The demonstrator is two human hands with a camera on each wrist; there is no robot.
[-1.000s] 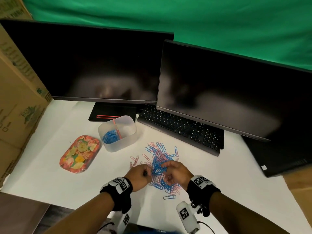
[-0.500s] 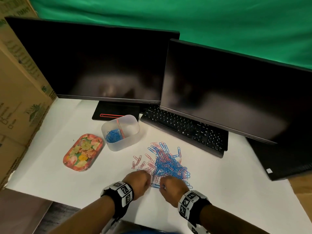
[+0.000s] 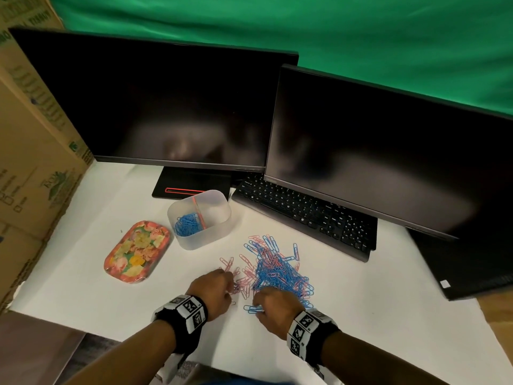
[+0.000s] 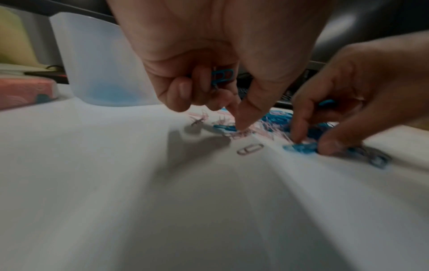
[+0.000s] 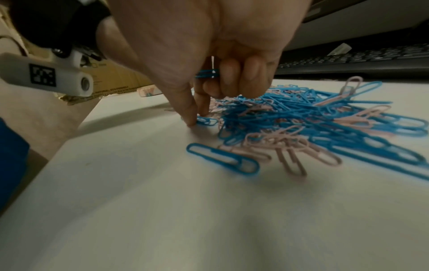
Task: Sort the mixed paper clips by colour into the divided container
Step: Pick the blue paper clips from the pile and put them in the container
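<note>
A mixed pile of blue and pink paper clips (image 3: 277,270) lies on the white table, also in the right wrist view (image 5: 313,124). The translucent divided container (image 3: 219,209) stands behind it, with blue clips (image 3: 187,223) in its left compartment. My left hand (image 3: 215,290) works at the pile's near-left edge; its curled fingers keep blue clips (image 4: 221,77) in the palm while the thumb and forefinger (image 4: 241,117) touch clips on the table. My right hand (image 3: 273,308) is at the near edge, holding blue clips (image 5: 206,73) under curled fingers and pinching a blue clip (image 5: 206,121) on the table.
A flowered tray (image 3: 137,251) lies left of the container. A black keyboard (image 3: 305,215) and two dark monitors (image 3: 172,107) stand behind the pile. Cardboard boxes (image 3: 33,162) line the left side. The table's front edge (image 3: 111,336) runs just below my left wrist.
Both hands have drawn back from the middle of the pile to its near edge and lowered onto clips there. The view has shifted slightly.
</note>
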